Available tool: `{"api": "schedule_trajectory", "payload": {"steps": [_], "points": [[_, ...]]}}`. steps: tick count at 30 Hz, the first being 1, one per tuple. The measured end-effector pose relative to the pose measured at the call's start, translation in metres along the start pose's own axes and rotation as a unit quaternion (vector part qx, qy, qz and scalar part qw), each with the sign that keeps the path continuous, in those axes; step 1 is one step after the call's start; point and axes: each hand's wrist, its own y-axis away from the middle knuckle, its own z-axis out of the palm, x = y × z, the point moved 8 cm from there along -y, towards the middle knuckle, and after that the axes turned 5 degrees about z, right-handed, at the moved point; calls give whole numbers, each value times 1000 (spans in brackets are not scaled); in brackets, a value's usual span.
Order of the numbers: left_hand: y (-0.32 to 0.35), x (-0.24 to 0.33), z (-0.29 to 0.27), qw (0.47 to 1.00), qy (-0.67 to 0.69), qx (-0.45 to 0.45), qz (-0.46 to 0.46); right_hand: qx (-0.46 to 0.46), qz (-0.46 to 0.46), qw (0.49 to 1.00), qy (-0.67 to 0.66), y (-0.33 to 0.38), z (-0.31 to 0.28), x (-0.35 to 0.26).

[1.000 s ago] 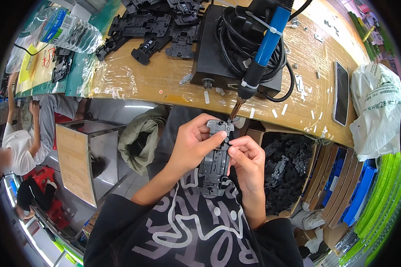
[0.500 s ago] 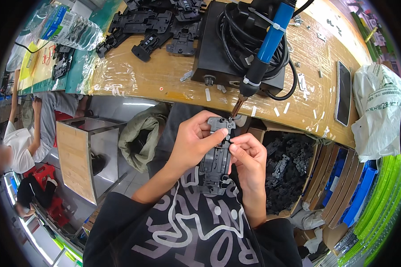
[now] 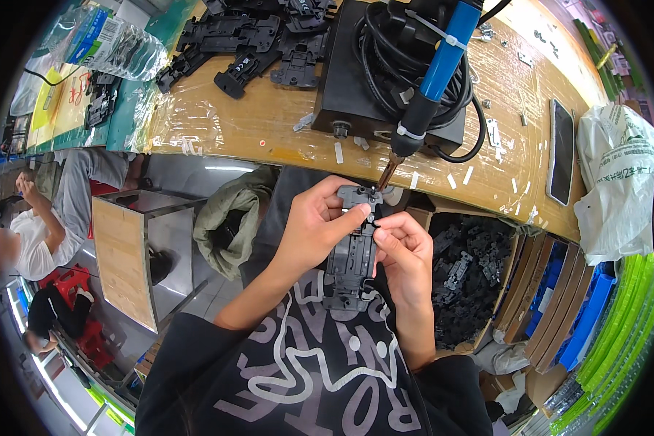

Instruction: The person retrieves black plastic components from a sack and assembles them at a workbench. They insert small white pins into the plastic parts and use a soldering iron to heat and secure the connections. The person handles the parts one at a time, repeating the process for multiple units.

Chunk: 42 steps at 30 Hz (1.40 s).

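Note:
A long black plastic chassis (image 3: pixel 352 265), like that of a toy car, is held upright before my chest. My left hand (image 3: pixel 314 227) grips its upper left part, thumb pressed on top. The thumb and fingertips of my right hand (image 3: pixel 405 251) pinch at its right edge; whether a small piece sits between them is hidden. Above hangs a soldering iron (image 3: pixel 443 65) with a blue handle, its coppery tip pointing down at the chassis's top end. It touches or nearly touches there; I cannot tell which.
A black box (image 3: pixel 341 109) with coiled cable (image 3: pixel 374 43) stands on the bench (image 3: pixel 218 131). Black plastic parts (image 3: pixel 229 36) lie left of it; a phone (image 3: pixel 559 152) and white bag (image 3: pixel 618 182) lie right. Below sits a carton of dark parts (image 3: pixel 469 280). A seated person (image 3: pixel 43 232) is far left.
Both hands have lifted the chassis slightly, bringing its top end closer to the iron's tip. At far left, the seated person's arms have come down and inward.

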Motion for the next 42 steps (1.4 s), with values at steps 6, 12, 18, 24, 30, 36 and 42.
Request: {"api": "schedule_trajectory", "payload": {"steps": [6, 12, 18, 24, 30, 36, 42], "points": [[0, 3, 3, 1000, 2, -20, -3, 1, -5, 1000, -1, 1, 2, -3], [-1, 3, 2, 1000, 5, -6, -7, 6, -4, 1000, 5, 1, 2, -4], [-1, 3, 2, 1000, 13, 4, -18, 7, -2, 1000, 1, 0, 2, -4], [0, 0, 2, 999, -18, -21, -40, -12, 10, 1000, -10, 1, 2, -1], [1, -3, 3, 998, 5, -22, -62, -16, 11, 1000, -16, 0, 2, 1], [2, 0, 4, 998, -13, -40, -50, -16, 5, 1000, -17, 1, 3, 0], [1, 1, 5, 998, -20, -38, -47, -15, 7, 1000, -20, 1, 1, 0]]}}
